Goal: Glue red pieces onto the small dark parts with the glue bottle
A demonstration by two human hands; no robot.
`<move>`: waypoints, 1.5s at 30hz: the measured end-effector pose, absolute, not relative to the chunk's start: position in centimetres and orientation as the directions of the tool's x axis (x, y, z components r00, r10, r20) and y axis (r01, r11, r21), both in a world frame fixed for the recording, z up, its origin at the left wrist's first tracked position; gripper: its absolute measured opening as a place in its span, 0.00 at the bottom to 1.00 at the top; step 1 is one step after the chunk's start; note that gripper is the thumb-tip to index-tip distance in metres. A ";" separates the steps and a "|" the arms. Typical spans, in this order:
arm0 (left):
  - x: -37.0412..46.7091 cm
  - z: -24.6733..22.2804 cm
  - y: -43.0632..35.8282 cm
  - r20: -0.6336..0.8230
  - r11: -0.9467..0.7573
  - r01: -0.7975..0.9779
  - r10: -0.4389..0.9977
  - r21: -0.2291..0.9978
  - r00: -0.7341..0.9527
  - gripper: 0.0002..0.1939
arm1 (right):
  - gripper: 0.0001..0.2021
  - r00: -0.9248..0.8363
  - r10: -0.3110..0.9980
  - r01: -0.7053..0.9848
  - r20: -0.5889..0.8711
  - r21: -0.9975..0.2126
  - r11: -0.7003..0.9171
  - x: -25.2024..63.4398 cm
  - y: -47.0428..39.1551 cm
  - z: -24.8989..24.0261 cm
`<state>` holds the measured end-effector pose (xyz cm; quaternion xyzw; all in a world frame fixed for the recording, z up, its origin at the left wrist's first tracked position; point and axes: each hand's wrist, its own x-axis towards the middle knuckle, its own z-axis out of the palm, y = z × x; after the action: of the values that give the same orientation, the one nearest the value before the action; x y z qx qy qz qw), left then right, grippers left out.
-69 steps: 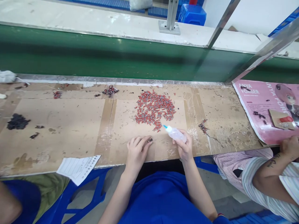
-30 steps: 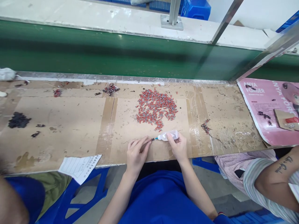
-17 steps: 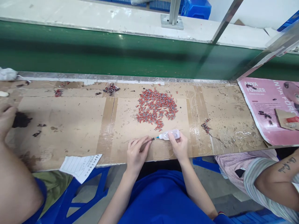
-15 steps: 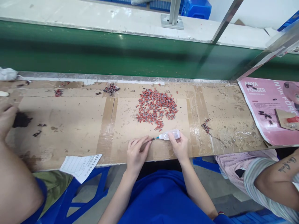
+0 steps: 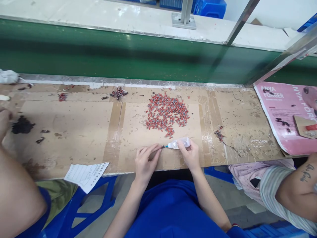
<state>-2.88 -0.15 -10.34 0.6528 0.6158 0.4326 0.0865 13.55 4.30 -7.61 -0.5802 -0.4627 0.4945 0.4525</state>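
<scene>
My left hand (image 5: 146,159) is closed in a pinch on a small dark part (image 5: 162,147), too tiny to make out in detail. In my right hand (image 5: 190,153) is a clear squeeze bottle (image 5: 178,143) with a teal needle tip (image 5: 166,146), gripped on its side. The bottle lies nearly level and points left, its tip at the dark part. Just beyond both hands spreads a pile of small red and silver-grey parts (image 5: 167,114) on the cardboard-covered bench (image 5: 138,138).
Smaller clusters of parts (image 5: 119,93) lie at the back and right (image 5: 219,134). A paper sheet (image 5: 85,175) overhangs the front edge. A co-worker's arm (image 5: 17,185) is at left by a black heap (image 5: 22,125); another person's arm (image 5: 299,186) is at right near a pink poster (image 5: 279,115).
The bottle's tip has come slightly closer to the dark part in my left hand. At left, the co-worker's hand has drawn back from the black heap.
</scene>
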 end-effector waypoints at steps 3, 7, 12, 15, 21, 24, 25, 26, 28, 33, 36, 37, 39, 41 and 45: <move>-2.9 -10.3 -0.1 0.472 -0.232 0.735 0.871 0.637 -0.134 0.09 | 0.11 0.070 0.987 0.082 -0.148 -0.985 -0.153 13.6 4.3 -7.7; -2.9 -10.4 -0.1 0.485 -0.240 0.734 0.863 0.636 -0.138 0.08 | 0.11 0.071 0.988 0.088 -0.140 -0.985 -0.146 13.7 4.3 -8.0; -2.9 -10.4 -0.1 0.472 -0.229 0.730 0.870 0.644 -0.144 0.07 | 0.11 0.123 0.985 0.068 -0.123 -0.989 -0.132 13.6 4.3 -8.1; -3.0 -10.4 -0.1 0.447 -0.213 0.722 0.882 0.658 -0.147 0.09 | 0.12 0.185 0.975 -0.004 -0.123 -0.992 -0.124 13.9 4.4 -8.3; -3.7 -9.9 0.1 0.269 -0.108 0.635 0.950 0.765 -0.162 0.12 | 0.17 0.334 0.941 -0.068 -0.060 -0.997 -0.039 15.7 4.8 -8.9; -4.1 -9.3 1.0 0.203 -0.058 0.606 0.963 0.793 -0.174 0.09 | 0.22 0.359 0.932 0.031 0.038 -0.999 0.029 16.3 5.2 -9.0; -4.2 -9.1 1.5 0.186 -0.052 0.604 0.969 0.795 -0.162 0.09 | 0.22 0.348 0.936 0.059 0.061 -0.997 0.043 16.4 5.3 -9.1; -4.2 -9.0 2.1 0.173 -0.054 0.605 0.975 0.794 -0.140 0.09 | 0.23 0.328 0.942 0.080 0.072 -0.996 0.049 16.4 5.4 -9.2; -4.1 -8.9 3.5 0.166 -0.085 0.607 0.983 0.790 -0.079 0.10 | 0.23 0.280 0.958 0.108 0.060 -0.994 0.031 16.5 5.5 -9.5; -3.3 -9.4 6.4 0.148 -0.150 0.710 0.987 0.688 0.064 0.08 | 0.33 0.239 0.963 0.238 0.125 -0.969 0.066 16.6 5.0 -9.8; -3.1 -9.7 6.9 0.109 -0.147 0.764 0.989 0.628 0.100 0.08 | 0.35 0.320 0.892 0.397 0.320 -0.900 0.181 16.4 3.5 -9.2; -3.1 -9.6 6.9 0.097 -0.149 0.765 0.989 0.627 0.112 0.09 | 0.31 0.348 0.847 0.448 0.402 -0.865 0.226 16.2 2.8 -8.9; -3.2 -9.2 6.6 0.088 -0.153 0.740 0.988 0.656 0.126 0.10 | 0.23 0.347 0.768 0.514 0.538 -0.795 0.324 15.5 1.6 -8.2; -3.2 -8.4 6.1 0.106 -0.152 0.666 0.988 0.731 0.109 0.11 | 0.15 0.283 0.765 0.508 0.579 -0.767 0.393 14.5 0.6 -7.7; -2.8 -6.5 4.4 0.073 -0.068 0.331 0.997 0.941 -0.002 0.08 | 0.08 0.189 0.931 0.280 0.312 -0.926 0.253 12.3 0.4 -7.2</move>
<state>-2.76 4.38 -6.48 0.5906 0.5622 0.4303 0.3873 12.28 0.42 -7.18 -0.5359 -0.5652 0.2937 0.5542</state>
